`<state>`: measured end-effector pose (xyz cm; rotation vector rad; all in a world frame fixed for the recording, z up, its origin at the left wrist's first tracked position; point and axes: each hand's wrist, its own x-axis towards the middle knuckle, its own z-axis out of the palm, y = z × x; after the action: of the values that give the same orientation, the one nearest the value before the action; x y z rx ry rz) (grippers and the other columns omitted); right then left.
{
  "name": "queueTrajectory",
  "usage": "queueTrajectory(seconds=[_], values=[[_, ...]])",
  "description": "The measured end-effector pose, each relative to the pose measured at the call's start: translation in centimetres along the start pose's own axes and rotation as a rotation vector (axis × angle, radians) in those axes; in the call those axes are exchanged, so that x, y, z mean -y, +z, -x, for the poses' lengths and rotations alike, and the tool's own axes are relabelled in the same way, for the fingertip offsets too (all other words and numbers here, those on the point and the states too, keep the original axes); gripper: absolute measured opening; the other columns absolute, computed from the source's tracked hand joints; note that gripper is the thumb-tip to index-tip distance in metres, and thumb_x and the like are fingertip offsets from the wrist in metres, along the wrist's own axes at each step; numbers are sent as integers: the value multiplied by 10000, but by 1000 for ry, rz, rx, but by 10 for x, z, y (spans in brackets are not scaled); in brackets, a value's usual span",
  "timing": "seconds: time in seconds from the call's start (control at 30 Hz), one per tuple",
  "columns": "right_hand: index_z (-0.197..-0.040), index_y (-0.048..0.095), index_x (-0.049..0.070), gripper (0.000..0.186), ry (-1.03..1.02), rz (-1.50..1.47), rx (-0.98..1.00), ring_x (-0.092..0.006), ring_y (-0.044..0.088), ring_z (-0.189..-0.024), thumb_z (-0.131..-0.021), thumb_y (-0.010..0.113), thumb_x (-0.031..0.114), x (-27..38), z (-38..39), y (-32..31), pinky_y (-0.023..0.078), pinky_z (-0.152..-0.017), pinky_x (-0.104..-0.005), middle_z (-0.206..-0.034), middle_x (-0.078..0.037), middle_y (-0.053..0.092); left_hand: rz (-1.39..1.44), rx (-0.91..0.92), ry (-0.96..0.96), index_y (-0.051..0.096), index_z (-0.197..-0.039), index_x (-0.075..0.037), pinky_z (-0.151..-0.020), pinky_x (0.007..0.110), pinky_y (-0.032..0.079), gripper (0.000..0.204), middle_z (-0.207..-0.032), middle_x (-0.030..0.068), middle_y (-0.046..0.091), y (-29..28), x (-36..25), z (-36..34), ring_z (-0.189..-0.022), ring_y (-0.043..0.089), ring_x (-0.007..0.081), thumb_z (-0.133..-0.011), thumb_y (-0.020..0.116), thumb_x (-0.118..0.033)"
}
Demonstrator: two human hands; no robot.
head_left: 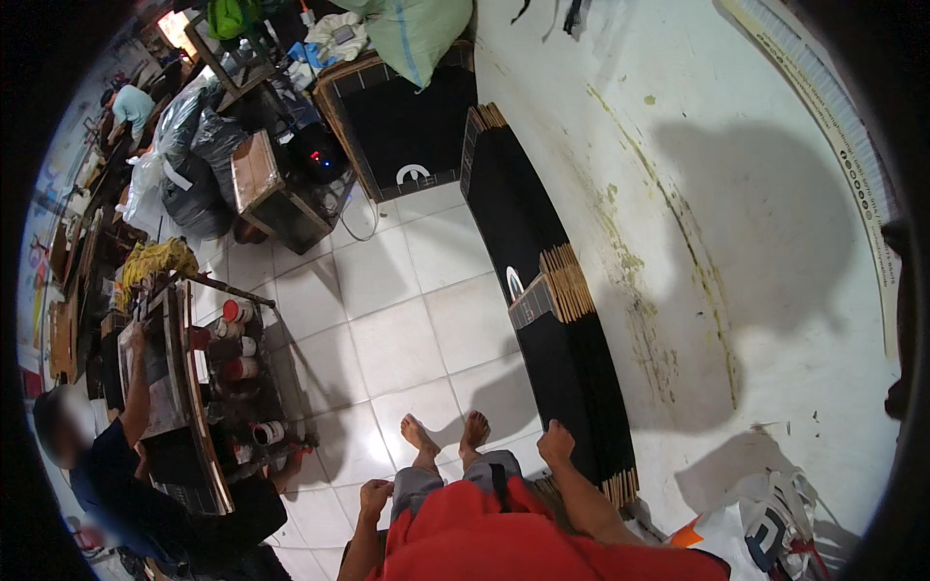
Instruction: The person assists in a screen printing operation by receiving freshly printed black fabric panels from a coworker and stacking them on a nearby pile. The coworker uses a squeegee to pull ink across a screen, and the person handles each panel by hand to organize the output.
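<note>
My right hand (pixel 555 443), fingers curled, is at the left edge of a stack of black panels (pixel 567 378) with brown layered edges; whether it grips one is unclear. My left hand (pixel 376 499) is loosely closed beside my grey shorts, its contents too small to make out. A second black stack (pixel 494 194) continues along the wall beyond the nearer one. A framed black board (pixel 407 116) with a white curved mark lies at the far end.
At left a co-worker (pixel 107 474) in dark clothing works at a wooden stand (pixel 194 378) holding paint cans (pixel 239 368). Another person (pixel 131 107) is farther back, near bags (pixel 194 165) and a wooden box (pixel 271 194). The wall (pixel 736 242) bounds the right; white bags (pixel 746 523) lie lower right.
</note>
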<state>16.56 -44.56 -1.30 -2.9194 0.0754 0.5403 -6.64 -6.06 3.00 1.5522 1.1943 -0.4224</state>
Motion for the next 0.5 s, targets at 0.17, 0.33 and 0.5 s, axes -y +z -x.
queueTrajectory(seconds=[0.17,0.33,0.5], values=[[-922,559,15,232,8,11,101,-371,609,-848,-715,552,117,10,0,-10,486,-747,-465,-895,-214,616,122,-65,-87,625,-840,42,-533,263,446,231,-673,74,612,-12,25,5,-589,562,141,-740,662,-162],[-959,584,35,282,35,60,250,-355,605,-913,-707,572,161,31,-16,-37,487,-798,-442,-959,-205,617,327,-97,-207,620,-834,11,-450,250,401,205,-658,67,610,-21,54,14,-545,560,134,-729,679,-155],[-945,606,40,292,-58,57,280,-365,592,-950,-692,591,186,61,-31,-44,477,-822,-432,-994,-213,614,454,-141,-260,619,-807,4,-422,244,392,166,-650,75,615,-22,83,20,-523,561,137,-741,677,-136]])
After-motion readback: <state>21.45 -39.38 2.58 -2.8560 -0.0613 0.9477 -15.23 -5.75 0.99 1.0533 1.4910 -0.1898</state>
